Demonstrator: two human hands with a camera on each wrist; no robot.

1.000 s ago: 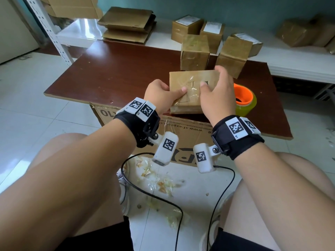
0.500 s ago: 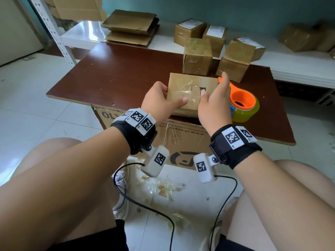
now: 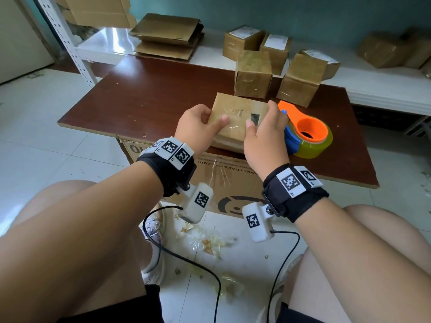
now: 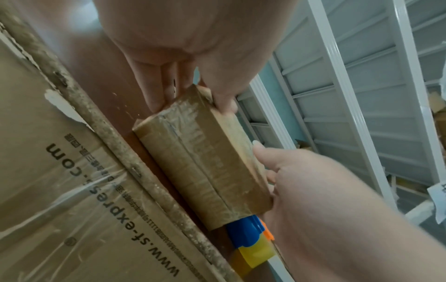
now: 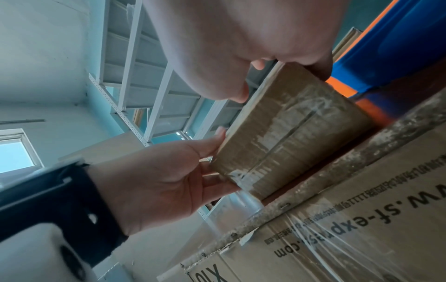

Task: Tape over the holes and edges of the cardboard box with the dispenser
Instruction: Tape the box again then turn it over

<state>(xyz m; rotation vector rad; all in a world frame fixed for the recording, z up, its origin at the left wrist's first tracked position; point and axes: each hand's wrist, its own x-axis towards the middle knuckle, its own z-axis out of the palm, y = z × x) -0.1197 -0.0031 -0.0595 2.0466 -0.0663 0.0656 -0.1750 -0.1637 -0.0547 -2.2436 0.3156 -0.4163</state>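
Note:
A flat cardboard box [image 3: 235, 108] lies at the front edge of the dark brown table [image 3: 144, 99]. Clear tape crosses its top, and a small dark hole [image 3: 255, 118] shows there. My left hand [image 3: 205, 122] holds its left end, thumb on top and fingers at the side. My right hand [image 3: 261, 122] holds the right end the same way. In the left wrist view the box [image 4: 205, 162] shows a taped seam on its near side. The tape dispenser [image 3: 307, 134], orange and blue with a yellowish roll, stands on the table just right of my right hand, untouched.
Two taped boxes [image 3: 253, 74] [image 3: 300, 80] stand on the table behind the flat box. More boxes [image 3: 242, 40] and flattened cardboard [image 3: 168, 36] lie on the white shelf beyond. A large printed carton [image 3: 224, 180] sits under the table. Tape scraps [image 3: 210, 241] litter the floor.
Both hands have lowered the box from a raised, tilted hold down onto the table's front edge. The dispenser has not moved.

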